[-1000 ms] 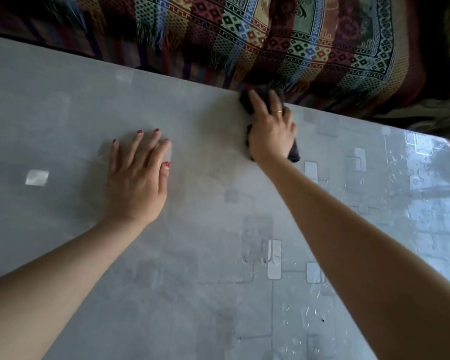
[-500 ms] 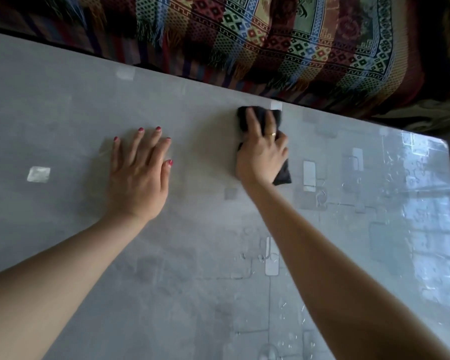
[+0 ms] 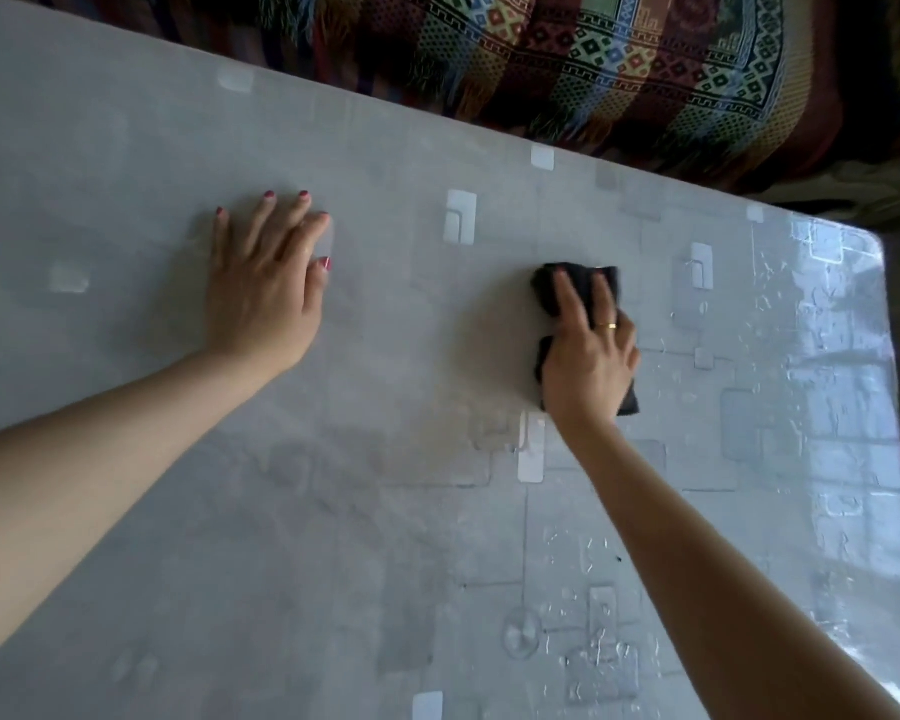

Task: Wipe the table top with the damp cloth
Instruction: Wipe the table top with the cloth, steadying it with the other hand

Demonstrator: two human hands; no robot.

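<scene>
A grey table top (image 3: 385,511) with a glossy square-patterned cover fills the view. My right hand (image 3: 588,356) lies flat on a dark folded cloth (image 3: 583,285), its straight fingers pressing it onto the table right of centre. The cloth shows beyond my fingertips and at the heel of my hand. My left hand (image 3: 266,283) rests flat on the table to the left, fingers spread, holding nothing.
Wet streaks and droplets (image 3: 827,407) shine on the right part of the table. A colourful patterned woven throw (image 3: 619,59) covers furniture beyond the far edge. The table's right edge (image 3: 897,407) runs close to the cloth side.
My right hand has drawn the cloth back from the far edge toward me. My left hand has stayed pressed in the same place.
</scene>
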